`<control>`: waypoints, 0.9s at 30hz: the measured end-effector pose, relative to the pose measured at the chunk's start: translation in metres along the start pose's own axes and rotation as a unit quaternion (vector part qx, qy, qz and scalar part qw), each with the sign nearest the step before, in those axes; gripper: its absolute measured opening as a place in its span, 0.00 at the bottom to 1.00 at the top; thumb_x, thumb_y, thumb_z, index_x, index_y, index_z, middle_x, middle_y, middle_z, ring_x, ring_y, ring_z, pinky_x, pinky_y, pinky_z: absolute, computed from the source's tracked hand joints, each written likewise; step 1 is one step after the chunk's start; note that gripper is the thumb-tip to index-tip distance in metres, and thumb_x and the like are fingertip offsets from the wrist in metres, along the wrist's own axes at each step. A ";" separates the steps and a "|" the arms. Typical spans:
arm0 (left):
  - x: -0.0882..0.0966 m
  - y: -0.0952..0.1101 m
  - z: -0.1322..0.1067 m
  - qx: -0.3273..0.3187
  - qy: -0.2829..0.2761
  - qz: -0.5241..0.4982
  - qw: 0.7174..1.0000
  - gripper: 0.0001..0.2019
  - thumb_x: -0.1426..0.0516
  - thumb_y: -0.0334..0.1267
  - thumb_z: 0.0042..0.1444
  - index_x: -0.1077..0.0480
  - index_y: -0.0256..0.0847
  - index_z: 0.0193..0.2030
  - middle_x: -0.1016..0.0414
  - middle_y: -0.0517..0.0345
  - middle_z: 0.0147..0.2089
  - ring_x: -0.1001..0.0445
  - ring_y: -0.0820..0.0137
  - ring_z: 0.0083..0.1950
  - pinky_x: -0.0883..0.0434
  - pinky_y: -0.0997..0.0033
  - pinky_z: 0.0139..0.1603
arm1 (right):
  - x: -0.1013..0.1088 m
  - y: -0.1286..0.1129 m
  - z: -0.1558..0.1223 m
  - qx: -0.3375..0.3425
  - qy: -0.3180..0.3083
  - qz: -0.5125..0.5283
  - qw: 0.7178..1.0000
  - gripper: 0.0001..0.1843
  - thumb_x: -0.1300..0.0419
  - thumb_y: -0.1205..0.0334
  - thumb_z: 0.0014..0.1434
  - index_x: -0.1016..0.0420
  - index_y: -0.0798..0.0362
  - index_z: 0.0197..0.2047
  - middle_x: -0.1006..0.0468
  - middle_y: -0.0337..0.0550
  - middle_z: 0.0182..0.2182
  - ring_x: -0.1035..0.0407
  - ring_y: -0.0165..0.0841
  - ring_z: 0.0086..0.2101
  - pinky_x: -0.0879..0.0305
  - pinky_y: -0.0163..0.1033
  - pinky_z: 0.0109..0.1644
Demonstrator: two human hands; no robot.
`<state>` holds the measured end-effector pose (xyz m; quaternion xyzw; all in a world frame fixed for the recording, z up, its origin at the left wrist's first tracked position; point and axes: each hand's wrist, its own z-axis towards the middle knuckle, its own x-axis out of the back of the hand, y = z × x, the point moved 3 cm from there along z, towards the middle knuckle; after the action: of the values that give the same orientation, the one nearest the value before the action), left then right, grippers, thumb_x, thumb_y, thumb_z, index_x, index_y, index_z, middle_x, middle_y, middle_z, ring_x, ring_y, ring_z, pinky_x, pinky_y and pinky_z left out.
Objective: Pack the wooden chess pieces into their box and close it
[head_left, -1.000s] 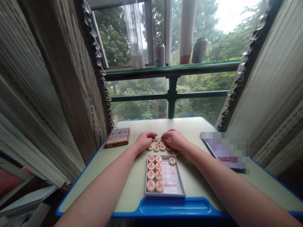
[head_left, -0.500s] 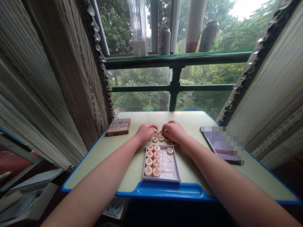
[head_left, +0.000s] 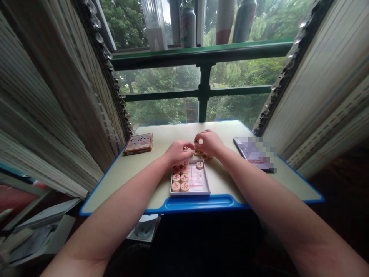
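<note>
My left hand (head_left: 178, 151) and my right hand (head_left: 208, 141) are curled together over a small cluster of round wooden chess pieces (head_left: 204, 156) on the table (head_left: 135, 173). Fingertips of both hands pinch at pieces; exactly which ones is hidden by the fingers. Just in front of the hands lies a shallow grey box (head_left: 201, 189) with several pieces marked in red lined up in its left half and one piece alone at its top right.
A flat orange-edged box lid (head_left: 138, 143) lies at the table's left rear. A blurred dark flat object (head_left: 253, 153) rests at the right. Cans (head_left: 187, 21) stand on the window ledge. Blinds flank both sides. The blue tray lip (head_left: 198, 202) edges the front.
The view has pulled back and tilted down, so table and box look smaller. My left hand has drawn back toward the box; both hands lifted slightly over the loose pieces.
</note>
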<state>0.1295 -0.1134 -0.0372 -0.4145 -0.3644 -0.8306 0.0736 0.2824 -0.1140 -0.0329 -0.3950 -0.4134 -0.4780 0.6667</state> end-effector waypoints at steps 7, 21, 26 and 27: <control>0.001 0.009 -0.003 -0.017 -0.039 -0.038 0.998 0.09 0.44 0.34 0.51 0.22 0.37 0.33 0.20 0.57 0.33 0.26 0.72 0.34 0.31 0.74 0.38 | -0.002 0.000 0.000 0.007 -0.009 0.009 1.000 0.11 0.41 0.60 0.52 0.20 0.51 0.38 0.19 0.45 0.37 0.33 0.40 0.40 0.39 0.39 0.43; -0.007 0.027 -0.008 -0.114 -0.109 0.028 0.987 0.07 0.38 0.38 0.49 0.20 0.42 0.34 0.24 0.55 0.40 0.30 0.65 0.44 0.33 0.65 0.49 | 0.064 -0.008 -0.032 -0.041 -0.071 0.057 0.995 0.08 0.38 0.65 0.47 0.21 0.52 0.33 0.20 0.43 0.31 0.30 0.32 0.28 0.40 0.34 0.30; -0.009 0.025 -0.009 -0.115 -0.146 0.057 0.981 0.07 0.39 0.38 0.49 0.21 0.42 0.34 0.25 0.54 0.41 0.31 0.64 0.44 0.34 0.64 0.48 | 0.054 -0.011 -0.066 -0.039 -0.001 0.193 0.980 0.19 0.39 0.62 0.49 0.27 0.52 0.47 0.21 0.41 0.34 0.30 0.28 0.26 0.37 0.32 0.30; -0.010 0.025 -0.009 -0.119 -0.148 0.062 0.980 0.07 0.39 0.39 0.50 0.21 0.41 0.34 0.25 0.54 0.41 0.31 0.64 0.43 0.34 0.64 0.48 | 0.049 -0.010 -0.070 -0.037 0.021 0.190 0.981 0.22 0.38 0.62 0.49 0.29 0.53 0.49 0.21 0.42 0.35 0.31 0.28 0.25 0.37 0.33 0.30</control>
<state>0.1407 -0.1397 -0.0342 -0.5609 -0.2437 -0.7910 0.0206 0.2947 -0.1961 -0.0101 -0.4809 -0.2991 -0.3656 0.7387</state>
